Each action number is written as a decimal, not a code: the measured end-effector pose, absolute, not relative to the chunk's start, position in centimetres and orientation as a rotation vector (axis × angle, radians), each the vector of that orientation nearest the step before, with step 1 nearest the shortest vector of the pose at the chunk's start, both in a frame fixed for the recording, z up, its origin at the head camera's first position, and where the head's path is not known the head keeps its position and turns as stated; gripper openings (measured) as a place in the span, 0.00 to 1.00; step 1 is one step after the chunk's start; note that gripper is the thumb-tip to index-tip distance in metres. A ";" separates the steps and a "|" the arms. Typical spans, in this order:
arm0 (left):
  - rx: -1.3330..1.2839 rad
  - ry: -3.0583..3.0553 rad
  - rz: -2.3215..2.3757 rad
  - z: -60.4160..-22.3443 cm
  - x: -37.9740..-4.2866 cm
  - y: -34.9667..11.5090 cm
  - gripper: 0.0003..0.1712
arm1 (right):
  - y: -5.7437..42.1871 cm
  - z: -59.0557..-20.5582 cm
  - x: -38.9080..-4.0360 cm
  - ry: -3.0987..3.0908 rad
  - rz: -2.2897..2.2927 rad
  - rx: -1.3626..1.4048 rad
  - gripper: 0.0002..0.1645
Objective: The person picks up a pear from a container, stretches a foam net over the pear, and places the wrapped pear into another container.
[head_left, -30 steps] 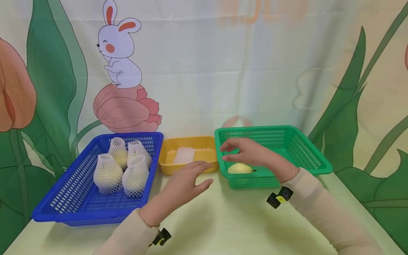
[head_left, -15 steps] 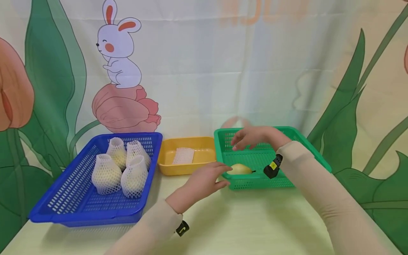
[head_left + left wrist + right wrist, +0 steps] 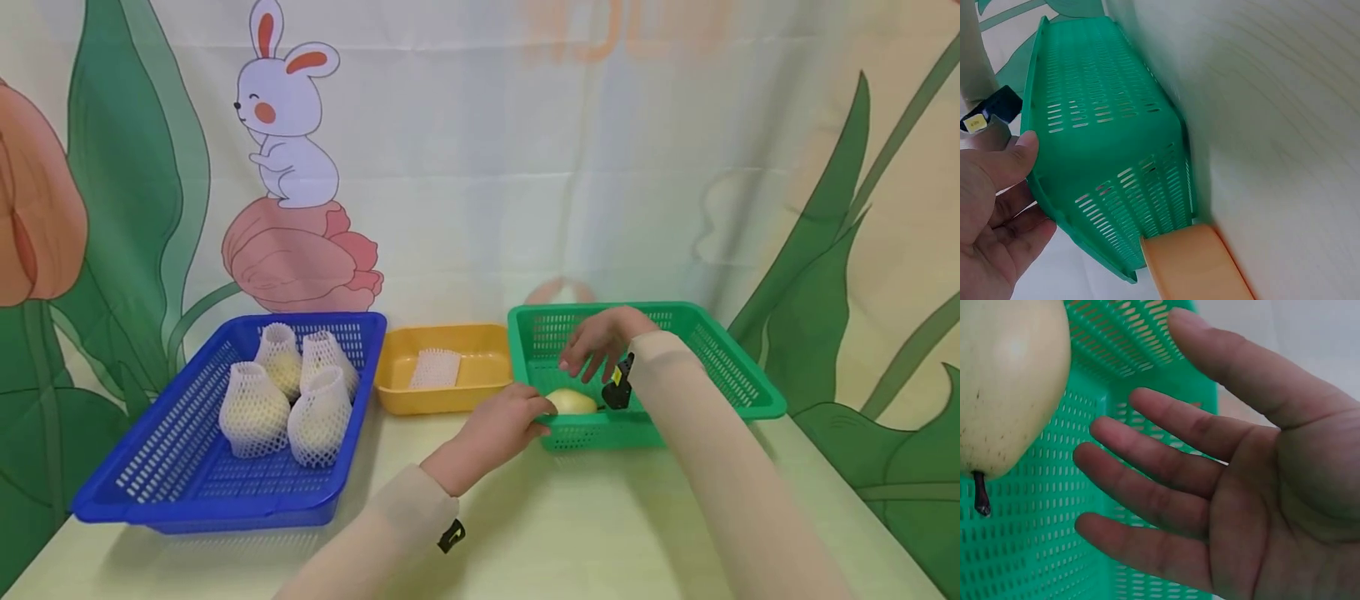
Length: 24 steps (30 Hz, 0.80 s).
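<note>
A pale yellow pear (image 3: 572,402) with a dark stem lies inside the green basket (image 3: 712,418), by its front left corner. At that corner my left hand (image 3: 504,427) grips the rim. The left wrist view has its thumb (image 3: 1017,161) on the rim and the other fingers curled at the far side. Over the basket, behind the pear, hovers my right hand (image 3: 602,340), holding nothing. From the right wrist, its fingers (image 3: 1166,462) are spread and gently bent, apart from the pear's (image 3: 1007,381) side.
On the left, a blue basket (image 3: 202,505) bears several pears (image 3: 253,412) in white foam nets. Between the baskets stands a yellow tub (image 3: 397,400) with a flat white foam net (image 3: 436,369). A printed curtain (image 3: 480,167) hangs behind the table (image 3: 525,533).
My left hand has moved right from beside the yellow tub and taken hold of the green basket's rim. My right hand has shifted right and turned its fingers downward over the basket.
</note>
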State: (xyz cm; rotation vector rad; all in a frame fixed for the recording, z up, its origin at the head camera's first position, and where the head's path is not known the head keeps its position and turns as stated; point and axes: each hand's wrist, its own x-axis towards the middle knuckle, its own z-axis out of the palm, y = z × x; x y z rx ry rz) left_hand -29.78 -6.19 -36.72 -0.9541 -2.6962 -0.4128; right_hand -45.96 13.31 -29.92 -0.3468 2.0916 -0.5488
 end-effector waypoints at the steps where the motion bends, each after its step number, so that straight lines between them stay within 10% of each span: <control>1: -0.953 -2.697 -0.417 -36.7 -29.9 -6.2 0.13 | 13.3 -30.1 -46.1 2.085 -0.553 -0.336 0.37; 24: -0.955 -2.714 -0.400 -36.4 -30.2 -6.0 0.09 | 13.8 -33.3 -47.7 2.172 -0.226 -0.126 0.51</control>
